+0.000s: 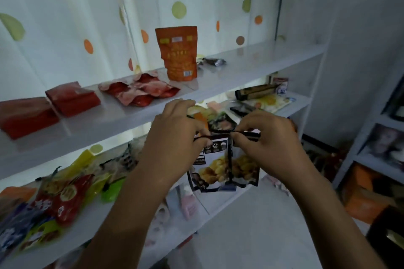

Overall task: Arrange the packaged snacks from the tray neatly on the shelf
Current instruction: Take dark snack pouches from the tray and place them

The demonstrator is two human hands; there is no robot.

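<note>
**Spotter:** What have you got in the hands?

**Operator:** One black snack pouch (pixel 223 170) with yellow food printed on its face. I have it by the top edge. My left hand (pixel 175 137) has its fingers curled round the left end of that edge, and my right hand (pixel 269 137) pinches the right end between thumb and fingers. The pouch hangs upright below both hands and touches nothing else.

**Spotter:** Where is it against the shelf?

**Operator:** It's in front of the white shelf (pixel 251 67) and lower than the top board, not on any board. My knuckles are just under that board's front edge.

**Spotter:** What's on the top board?

**Operator:** An orange stand-up pouch (pixel 178 52) stands upright near the middle. A small dark wrapper (pixel 214 62) lies just to its right. A flat cluster of red packets (pixel 140 91) lies to its left, near the front edge. Further left are two red packs (pixel 72 98), one beside the other, and they're blurred.

**Spotter:** And below?

**Operator:** On the lower board (pixel 87 220) to my left there's a loose heap with a red bag (pixel 63 196), a green packet (pixel 113 188) and a yellow packet (pixel 80 164) among others. They overlap, and I can't read any labels. To the right, past my hands, a long dark box (pixel 253 91) lies on its side above some flat packets.

**Spotter:** Behind the shelf?

**Operator:** There's a white curtain (pixel 87 17) with orange and green dots. A second shelving unit (pixel 371 137) stands at the far right.
</note>
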